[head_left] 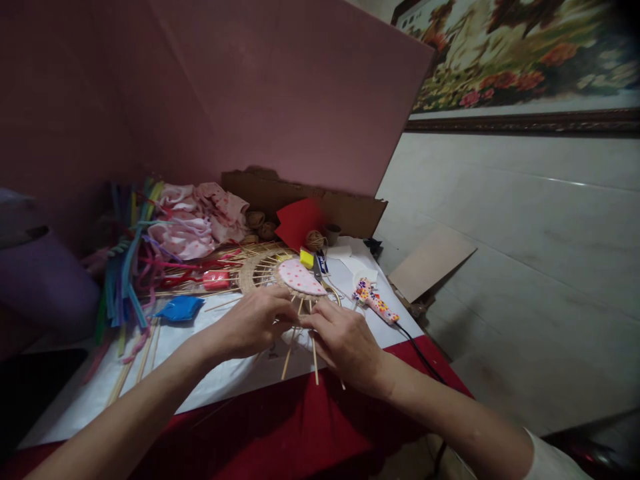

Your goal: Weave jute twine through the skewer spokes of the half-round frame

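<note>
Between my hands lies a wheel of thin wooden sticks (287, 357) wound with twine (249, 273). A pink polka-dot fabric disc (300, 277) covers its middle. My left hand (255, 319) is closed, its fingers pinching the wheel's near side where the sticks fan out. My right hand (347, 340) is closed on the same edge, thumb and fingertips close to those of the left. Several stick ends poke out below the fingers toward me. My fingers hide the exact part of the twine or sticks being gripped.
A flower-patterned glue gun (375, 301) with a black cord lies at right. At left are a blue packet (180, 308), a red packet (216, 279), coloured pipe cleaners (120, 287) and crumpled pink fabric (200, 217). Red card (300, 223) and a twine ball (315, 241) sit behind.
</note>
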{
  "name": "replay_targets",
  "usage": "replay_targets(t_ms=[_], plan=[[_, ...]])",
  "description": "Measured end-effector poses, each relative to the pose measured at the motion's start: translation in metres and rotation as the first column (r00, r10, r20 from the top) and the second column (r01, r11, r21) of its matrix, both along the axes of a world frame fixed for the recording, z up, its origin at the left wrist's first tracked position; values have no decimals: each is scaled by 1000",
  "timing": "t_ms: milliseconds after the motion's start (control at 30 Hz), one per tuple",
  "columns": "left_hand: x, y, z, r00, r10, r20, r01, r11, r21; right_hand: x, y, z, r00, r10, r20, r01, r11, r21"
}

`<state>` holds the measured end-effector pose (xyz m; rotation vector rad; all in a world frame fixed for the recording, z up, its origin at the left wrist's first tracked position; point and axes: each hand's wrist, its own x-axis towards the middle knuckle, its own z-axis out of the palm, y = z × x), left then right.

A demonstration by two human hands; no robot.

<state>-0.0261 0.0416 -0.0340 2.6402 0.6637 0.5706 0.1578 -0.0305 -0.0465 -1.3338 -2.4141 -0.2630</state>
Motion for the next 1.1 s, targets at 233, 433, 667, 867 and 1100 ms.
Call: replay_targets(t_ms=[233, 433, 667, 867, 1100], plan=[[0, 0, -2, 1000, -2, -15, 3, 1000, 22, 1, -1, -1, 1000, -11, -27, 11, 1000, -25], [-1, 3, -4, 1000, -14, 6, 14, 1000, 26, 0, -3, -3, 1000, -11, -24, 12, 1000, 3], [-3, 4, -6, 999, -23, 43, 24, 1000, -11, 1, -1, -4, 1000, -7, 18, 6, 999, 46], [-4, 1, 1, 997, -72, -26, 73, 996, 55, 1, -2, -4, 1000, -2, -7, 2, 1000, 26], [-4, 0, 1, 995, -79, -61, 82, 995, 60, 0, -3, -3, 999, -49, -17, 47, 996, -75]])
